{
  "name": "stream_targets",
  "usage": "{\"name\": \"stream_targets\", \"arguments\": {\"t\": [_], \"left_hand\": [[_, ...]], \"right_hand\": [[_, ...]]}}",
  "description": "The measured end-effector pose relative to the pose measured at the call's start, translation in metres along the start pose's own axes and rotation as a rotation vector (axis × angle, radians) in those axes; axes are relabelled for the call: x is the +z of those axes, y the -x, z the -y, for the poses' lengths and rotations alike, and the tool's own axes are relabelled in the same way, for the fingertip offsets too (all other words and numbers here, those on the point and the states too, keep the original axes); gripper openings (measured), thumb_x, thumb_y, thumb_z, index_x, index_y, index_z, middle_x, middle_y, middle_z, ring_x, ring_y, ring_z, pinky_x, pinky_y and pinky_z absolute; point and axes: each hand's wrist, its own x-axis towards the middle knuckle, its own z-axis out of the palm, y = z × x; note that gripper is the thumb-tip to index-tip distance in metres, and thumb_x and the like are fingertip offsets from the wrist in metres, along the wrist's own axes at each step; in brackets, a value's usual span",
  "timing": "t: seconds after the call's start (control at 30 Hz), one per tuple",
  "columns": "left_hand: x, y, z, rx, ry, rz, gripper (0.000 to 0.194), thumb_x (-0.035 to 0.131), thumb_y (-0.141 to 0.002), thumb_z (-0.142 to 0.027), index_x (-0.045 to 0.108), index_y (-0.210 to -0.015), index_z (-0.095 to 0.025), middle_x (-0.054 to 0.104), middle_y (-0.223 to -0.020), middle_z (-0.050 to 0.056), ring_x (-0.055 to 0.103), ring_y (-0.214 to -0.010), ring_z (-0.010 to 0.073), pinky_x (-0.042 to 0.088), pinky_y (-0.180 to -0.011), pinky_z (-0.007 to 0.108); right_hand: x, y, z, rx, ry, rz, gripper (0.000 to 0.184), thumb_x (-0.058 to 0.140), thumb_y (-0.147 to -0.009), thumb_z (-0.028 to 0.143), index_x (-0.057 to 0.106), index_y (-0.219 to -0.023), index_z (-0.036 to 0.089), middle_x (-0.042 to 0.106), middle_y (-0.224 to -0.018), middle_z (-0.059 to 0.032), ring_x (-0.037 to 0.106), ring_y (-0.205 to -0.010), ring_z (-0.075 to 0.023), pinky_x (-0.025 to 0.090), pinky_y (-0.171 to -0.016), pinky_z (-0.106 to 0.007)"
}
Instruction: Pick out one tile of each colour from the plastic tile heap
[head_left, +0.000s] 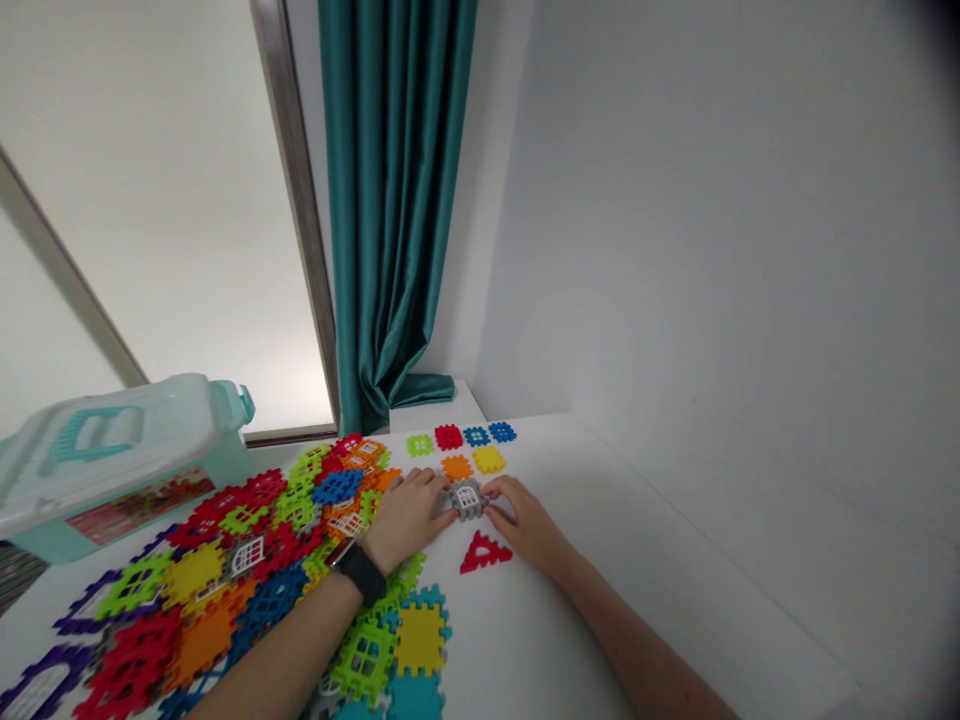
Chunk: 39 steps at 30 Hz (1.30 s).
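My left hand (pixel 409 515) and my right hand (pixel 525 520) both pinch a small grey square tile with a white window (pixel 466 497) on the white table (pixel 675 560), the left from its left side, the right from its right. Just beyond it lie an orange tile (pixel 457 466) and a yellow tile (pixel 488 458). Behind those runs a row of green (pixel 419 444), red (pixel 448 436) and two blue tiles (pixel 489 434). A red triangle piece (pixel 484 553) lies under my right wrist. A black watch (pixel 361 572) is on my left wrist.
A heap of several coloured interlocking tiles (pixel 247 560) covers the table's left part. A pale turquoise plastic box with a handle (pixel 112 455) stands at the far left. A teal curtain (pixel 390 200) hangs in the corner by a window; a white wall borders the right.
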Motion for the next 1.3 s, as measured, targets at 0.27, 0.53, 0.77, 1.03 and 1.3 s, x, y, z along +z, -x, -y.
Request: {"name": "stream_targets", "arguments": {"t": [0.27,0.53,0.77,1.03,1.3], "left_hand": [[0.0,-0.001,0.001,-0.005,0.001,0.006,0.026,0.062,-0.093,-0.039,0.066,-0.113,-0.024,0.069,-0.12,0.008,0.061,-0.116,0.0296,0.045,-0.095,0.042],[-0.001,-0.001,-0.001,-0.015,0.009,0.024,0.025,0.06,-0.094,-0.038,0.066,-0.114,-0.024,0.069,-0.123,0.008,0.061,-0.117,0.0296,0.045,-0.096,0.042],[-0.003,-0.001,0.001,-0.01,0.022,0.016,0.03,0.065,-0.092,-0.036,0.064,-0.118,-0.022,0.069,-0.123,0.009,0.062,-0.117,0.0294,0.047,-0.095,0.04],[-0.013,0.005,0.004,0.026,0.019,-0.025,0.03,0.064,-0.093,-0.036,0.063,-0.119,-0.021,0.069,-0.121,0.01,0.064,-0.114,0.0289,0.048,-0.097,0.041],[-0.039,0.03,0.011,0.043,-0.015,-0.067,0.028,0.063,-0.094,-0.036,0.064,-0.118,-0.022,0.069,-0.118,0.009,0.063,-0.114,0.0302,0.046,-0.102,0.046]], "right_hand": [[-0.001,-0.001,-0.001,0.025,-0.003,0.022,0.017,0.054,-0.088,0.01,0.062,-0.096,0.022,0.069,-0.095,-0.0044,0.065,-0.091,-0.0223,0.053,-0.087,-0.04],[0.001,-0.001,0.0,0.049,-0.011,0.028,0.012,0.053,-0.089,0.013,0.061,-0.092,0.023,0.068,-0.093,-0.0049,0.064,-0.091,-0.0231,0.051,-0.087,-0.039],[0.0,0.0,0.001,0.039,-0.03,-0.005,0.014,0.051,-0.091,0.014,0.06,-0.097,0.022,0.067,-0.096,-0.0053,0.064,-0.092,-0.0221,0.052,-0.087,-0.038],[-0.006,0.001,0.009,-0.011,-0.015,-0.051,0.015,0.048,-0.095,0.018,0.061,-0.103,0.022,0.067,-0.1,-0.008,0.063,-0.097,-0.0237,0.052,-0.09,-0.041],[-0.007,-0.003,0.052,-0.145,0.078,0.015,0.019,0.05,-0.095,0.013,0.062,-0.105,0.024,0.069,-0.107,-0.0084,0.062,-0.104,-0.0251,0.048,-0.096,-0.044]]}}
